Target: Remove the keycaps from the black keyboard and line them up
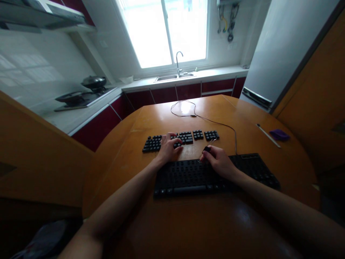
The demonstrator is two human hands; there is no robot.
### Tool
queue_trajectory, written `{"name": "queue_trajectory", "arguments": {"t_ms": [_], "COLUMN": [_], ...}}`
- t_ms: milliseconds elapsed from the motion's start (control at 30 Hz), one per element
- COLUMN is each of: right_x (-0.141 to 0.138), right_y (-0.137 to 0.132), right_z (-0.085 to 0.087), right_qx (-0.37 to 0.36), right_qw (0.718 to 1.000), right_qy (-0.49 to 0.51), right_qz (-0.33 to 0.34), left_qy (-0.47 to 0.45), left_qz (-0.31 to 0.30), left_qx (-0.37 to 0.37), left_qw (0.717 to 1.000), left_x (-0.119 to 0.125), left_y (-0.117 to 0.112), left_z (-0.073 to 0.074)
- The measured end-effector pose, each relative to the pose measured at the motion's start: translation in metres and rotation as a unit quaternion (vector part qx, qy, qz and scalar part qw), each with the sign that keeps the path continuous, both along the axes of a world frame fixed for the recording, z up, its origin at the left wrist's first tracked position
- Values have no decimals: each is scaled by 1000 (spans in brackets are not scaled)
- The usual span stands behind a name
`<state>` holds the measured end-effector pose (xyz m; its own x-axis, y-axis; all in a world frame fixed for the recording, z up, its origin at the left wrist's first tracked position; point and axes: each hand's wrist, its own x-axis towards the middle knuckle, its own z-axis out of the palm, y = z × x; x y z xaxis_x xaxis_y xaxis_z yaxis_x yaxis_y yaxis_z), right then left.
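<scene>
A black keyboard [185, 176] lies on the wooden table, most of its key positions bare, with a few keycaps along its bottom row. Behind it, loose black keycaps [152, 144] stand in rows and small blocks. My left hand [168, 148] rests over the middle of these rows, fingers bent and apart, thumb and index finger around a few keycaps. Above the keyboard's upper edge, my right hand [219, 162] is closed on a wire keycap puller [207, 149] with a dark handle; thin wire loops stick out at both ends. Whether a keycap sits in its wires cannot be made out.
The keyboard's cable [215, 122] runs back and loops on the table [129, 172]. At the right lie a thin white stick [269, 136] with a dark tip and a purple cloth [279, 135]. A counter with a sink [167, 77], a stove and a fridge [285, 46] surround the table.
</scene>
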<state>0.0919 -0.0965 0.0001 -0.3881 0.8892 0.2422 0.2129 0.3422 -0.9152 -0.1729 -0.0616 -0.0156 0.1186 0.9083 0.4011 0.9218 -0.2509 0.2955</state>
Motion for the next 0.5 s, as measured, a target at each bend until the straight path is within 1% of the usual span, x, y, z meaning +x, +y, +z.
{"name": "queue_trajectory", "arguments": {"t_ms": [333, 500], "right_x": [1, 2], "right_y": [2, 3], "right_z": [0, 2], "right_qx": [-7, -11], "right_qw": [1000, 1000], "right_qy": [9, 14], "right_qz": [6, 6], "left_qy": [7, 6], "left_qz": [3, 0], "left_qx": [-1, 2], "left_qw": [1000, 1000], "left_x": [-4, -5], "left_y": [1, 1], "left_z": [-6, -1]}}
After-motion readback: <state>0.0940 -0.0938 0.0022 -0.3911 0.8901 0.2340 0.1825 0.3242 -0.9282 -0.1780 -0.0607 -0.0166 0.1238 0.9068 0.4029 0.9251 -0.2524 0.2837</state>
